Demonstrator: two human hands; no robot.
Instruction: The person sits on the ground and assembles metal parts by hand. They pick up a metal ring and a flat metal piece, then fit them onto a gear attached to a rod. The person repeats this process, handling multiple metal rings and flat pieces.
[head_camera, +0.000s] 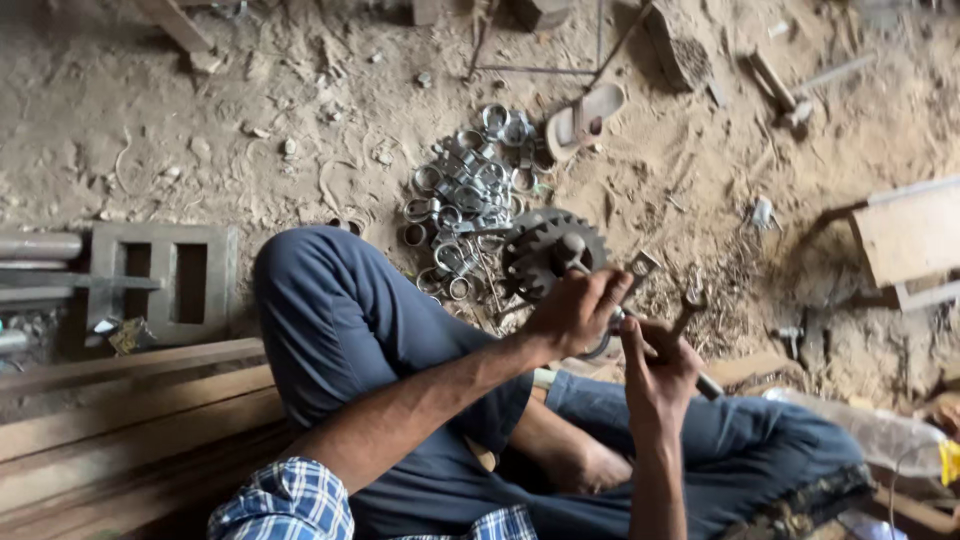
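I sit cross-legged on a dirt floor. My left hand (575, 310) grips a metal ring clamp with a flat tab (638, 268) sticking up past the fingers. My right hand (658, 368) is closed around the handle of an open-end spanner (688, 306), whose jaw points up beside the clamp. Both hands are close together above my knees. Just beyond my left hand lies a toothed gear wheel (545, 255) with a round hub. Behind the gear sits a heap of several shiny metal ring clamps (465, 195).
A sandal (585, 118) lies past the heap. A grey metal frame (165, 280) and pipes (40, 247) are at the left, wooden planks (130, 400) at my lower left. A wooden board (912, 235) is at the right, a plastic bottle (870, 430) by my right leg.
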